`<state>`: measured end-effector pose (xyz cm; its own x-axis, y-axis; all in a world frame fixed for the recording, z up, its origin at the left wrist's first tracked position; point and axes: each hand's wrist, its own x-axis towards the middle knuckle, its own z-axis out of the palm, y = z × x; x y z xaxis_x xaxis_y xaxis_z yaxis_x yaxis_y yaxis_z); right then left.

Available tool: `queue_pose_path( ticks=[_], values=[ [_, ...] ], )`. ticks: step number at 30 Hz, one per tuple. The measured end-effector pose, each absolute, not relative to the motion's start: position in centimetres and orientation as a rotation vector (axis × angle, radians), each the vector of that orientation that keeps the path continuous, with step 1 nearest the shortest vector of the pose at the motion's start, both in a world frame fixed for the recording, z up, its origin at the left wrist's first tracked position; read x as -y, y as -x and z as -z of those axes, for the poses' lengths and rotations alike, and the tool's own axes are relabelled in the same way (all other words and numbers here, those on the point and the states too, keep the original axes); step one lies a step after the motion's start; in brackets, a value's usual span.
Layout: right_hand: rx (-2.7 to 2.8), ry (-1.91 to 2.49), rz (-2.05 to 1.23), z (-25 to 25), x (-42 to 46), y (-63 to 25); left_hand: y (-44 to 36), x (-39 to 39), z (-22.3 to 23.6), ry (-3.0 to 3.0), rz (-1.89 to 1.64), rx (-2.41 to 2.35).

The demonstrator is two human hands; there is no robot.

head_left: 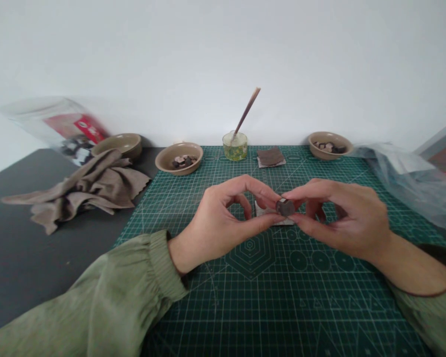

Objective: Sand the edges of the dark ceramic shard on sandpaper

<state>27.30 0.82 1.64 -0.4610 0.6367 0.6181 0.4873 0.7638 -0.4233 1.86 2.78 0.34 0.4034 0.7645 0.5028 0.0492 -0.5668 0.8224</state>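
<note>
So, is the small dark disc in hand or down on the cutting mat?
In hand: the disc is pinched between the left hand and right hand, above the cutting mat.

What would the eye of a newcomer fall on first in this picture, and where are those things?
The left hand and right hand catch the eye first, pinching a small dark round piece at the centre, above a green cutting mat. Behind them, a brush leans in a small glass jar, between a tan bowl and another.
</note>
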Motion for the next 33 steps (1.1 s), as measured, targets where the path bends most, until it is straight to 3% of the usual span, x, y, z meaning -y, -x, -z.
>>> queue_pose_path(
  ticks=[10, 19, 33],
  values=[
    [2.474, 1.0, -0.293, 0.2, -4.0, -29.4, -1.4, -4.8, 0.5, -1.866, -1.29, -0.871],
    [2.303, 1.034, -0.278, 0.3, -5.2, -30.4, -1.3, -5.7, 0.8, -1.848, -1.33, -0.935],
    [2.123, 1.529, -0.015, -3.0, -16.8, -29.1, -1.4, -5.8, 1.2, -1.968, -1.236, -0.991]
  ],
)
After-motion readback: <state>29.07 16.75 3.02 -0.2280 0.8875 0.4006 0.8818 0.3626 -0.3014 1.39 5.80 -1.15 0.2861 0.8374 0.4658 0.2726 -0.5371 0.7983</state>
